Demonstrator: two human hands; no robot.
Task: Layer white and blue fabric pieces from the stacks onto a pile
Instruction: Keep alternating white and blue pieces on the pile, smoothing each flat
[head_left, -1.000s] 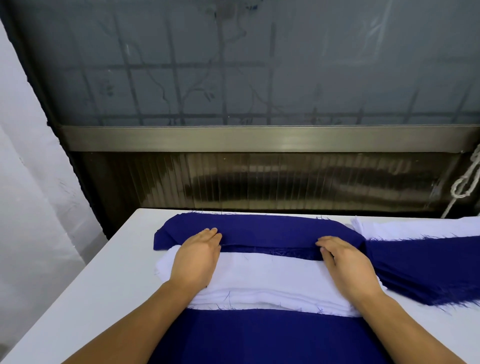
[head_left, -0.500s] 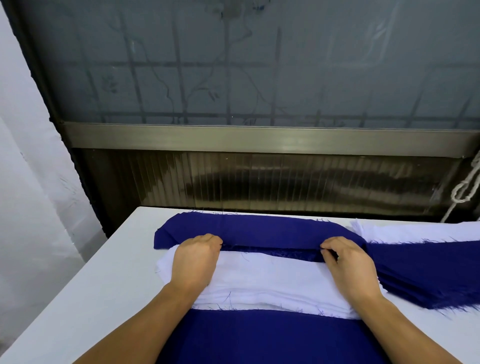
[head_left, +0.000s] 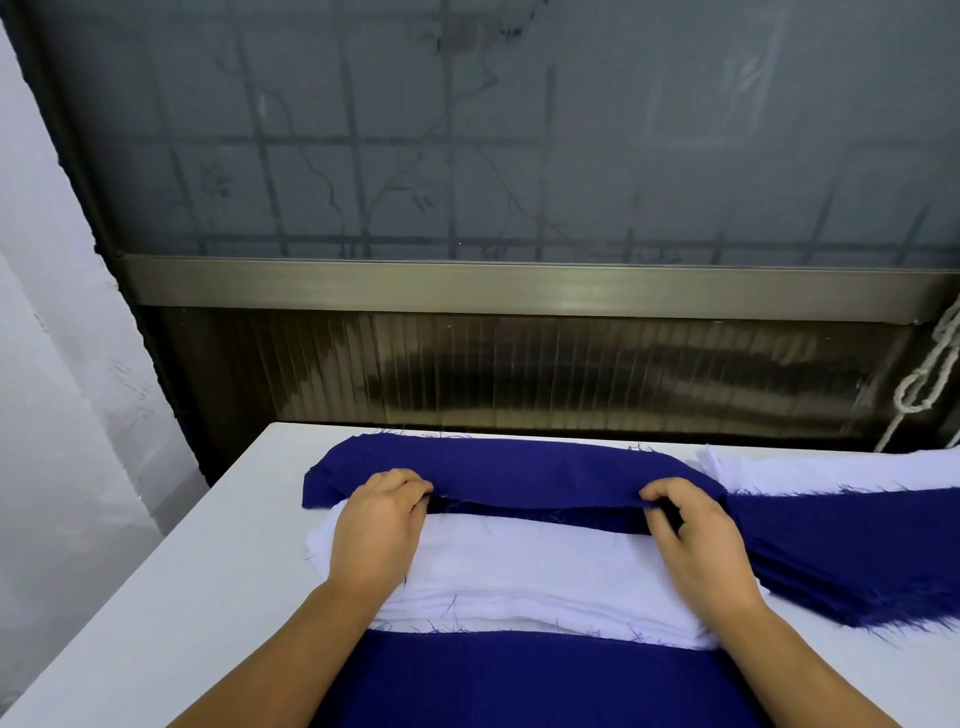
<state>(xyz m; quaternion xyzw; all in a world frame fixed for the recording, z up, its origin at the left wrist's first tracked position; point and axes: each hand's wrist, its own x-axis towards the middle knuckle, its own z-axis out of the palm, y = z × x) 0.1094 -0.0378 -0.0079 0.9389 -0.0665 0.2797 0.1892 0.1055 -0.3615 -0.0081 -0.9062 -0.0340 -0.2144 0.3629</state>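
— Two hands on the cloth, then. Where does the blue piece (head_left: 519, 475) lie against the fingers?

— Its near edge is caught in both. The left hand (head_left: 376, 530), left of centre in the frame, has its fingers (head_left: 410, 486) curled round the hem, and the right hand (head_left: 696, 540), right of centre, pinches the same hem between thumb and curled fingers (head_left: 657, 501). The piece runs across the frame between them, its far side lying flat toward the back of the bench (head_left: 208, 571).

— And under the hem?

— The edge is lifted a little; a dark gap shows beneath it, then the white stack (head_left: 524, 577) on which both palms rest. Nearer the bottom of the frame lies another blue sheet (head_left: 519, 680), which the forearms cross.

— Anything to the right?

— A blue stack (head_left: 852, 551) fans toward the lower right, touching the right hand's side, and a white stack (head_left: 831, 470) sits behind it at the right edge of the frame.

— What differs from a second ago?

— Then the fingers of both hands lay straight and flat upon the hem. Half a second ago they had begun to curl. Now they grip it and the edge has risen off the white cloth. The stacks lie as before.

— And behind the bench?

— A frosted window (head_left: 519, 130) with a metal rail (head_left: 519, 286), and a knotted white rope (head_left: 930, 374) at the right edge of the frame.
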